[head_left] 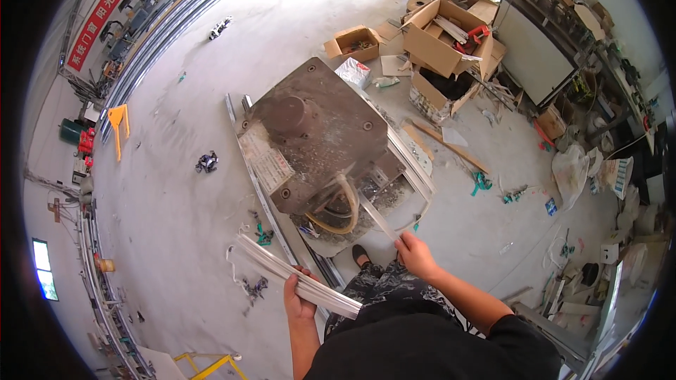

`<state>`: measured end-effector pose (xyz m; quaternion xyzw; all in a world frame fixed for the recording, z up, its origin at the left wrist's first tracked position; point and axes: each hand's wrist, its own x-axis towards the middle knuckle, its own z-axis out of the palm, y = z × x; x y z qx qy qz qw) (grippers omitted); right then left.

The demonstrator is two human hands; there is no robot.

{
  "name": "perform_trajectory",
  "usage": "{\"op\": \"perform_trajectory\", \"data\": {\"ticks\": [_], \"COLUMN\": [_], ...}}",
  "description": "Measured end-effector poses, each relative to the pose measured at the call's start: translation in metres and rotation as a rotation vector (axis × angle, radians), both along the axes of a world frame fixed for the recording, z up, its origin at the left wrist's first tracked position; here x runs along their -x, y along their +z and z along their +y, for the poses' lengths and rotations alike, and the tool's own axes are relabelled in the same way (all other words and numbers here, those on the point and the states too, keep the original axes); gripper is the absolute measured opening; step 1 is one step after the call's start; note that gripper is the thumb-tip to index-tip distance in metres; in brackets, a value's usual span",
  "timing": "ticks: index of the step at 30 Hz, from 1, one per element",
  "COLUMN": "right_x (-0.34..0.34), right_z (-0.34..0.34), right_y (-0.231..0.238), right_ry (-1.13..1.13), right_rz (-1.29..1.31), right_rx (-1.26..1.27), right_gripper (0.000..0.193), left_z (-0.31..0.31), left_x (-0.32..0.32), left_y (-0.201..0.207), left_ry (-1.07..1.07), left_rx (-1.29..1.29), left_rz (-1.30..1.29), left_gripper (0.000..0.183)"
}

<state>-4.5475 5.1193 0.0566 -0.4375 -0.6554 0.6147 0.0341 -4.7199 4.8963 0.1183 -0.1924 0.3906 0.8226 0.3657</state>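
My left hand [301, 297] is closed around a bundle of long white strips [267, 260], which slants across the lower left of the machine. In my right hand [417, 255] is the near end of a single white strip [378, 217]. Its far end reaches the front of a brown metal machine [331, 109] with a round boss on top. Whether that end goes inside the machine cannot be made out. A yellowish hose [352, 204] loops at the machine's front, left of the single strip. More white profiles [412, 162] lie along the machine's right side.
Long metal profiles [264, 200] run along the machine's left side. Cardboard boxes [440, 42] are piled at the back right, and a wooden stick [451, 148] lies on the floor. Green scraps [482, 183] litter the floor. A yellow stand [117, 127] is at the far left.
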Motion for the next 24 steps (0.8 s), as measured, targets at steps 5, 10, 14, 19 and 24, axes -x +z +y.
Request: {"op": "perform_trajectory", "data": {"ticks": [5,10,14,19,24], "right_x": [-0.079,-0.068,0.021,0.057,0.002], "right_z": [-0.021,0.061,0.143,0.145,0.040], "right_y": [-0.011,0.021,0.005,0.020,0.058], "right_ry": [-0.111,-0.228,-0.131,-0.081,-0.078], "right_rz": [-0.146,-0.164,-0.099,-0.058,0.048], "right_rx": [-0.204,-0.882,-0.860,-0.947,-0.569], "right_gripper": [0.017,0.011,0.019,0.018,0.009], "left_z": [-0.015,-0.016,-0.001,0.024,0.023], "left_x": [0.026,0.038,0.042,0.032,0.018], "left_y": [-0.007,-0.007,-0.021,-0.018,-0.013], "left_ry": [0.069,0.086,-0.040,-0.191,-0.157], "left_rx": [-0.017,-0.029,-0.013,-0.019,-0.038], "left_rz": [0.039,0.037,0.007,0.015,-0.045], "left_gripper": [0.024,0.024,0.027,0.036,0.040]}}
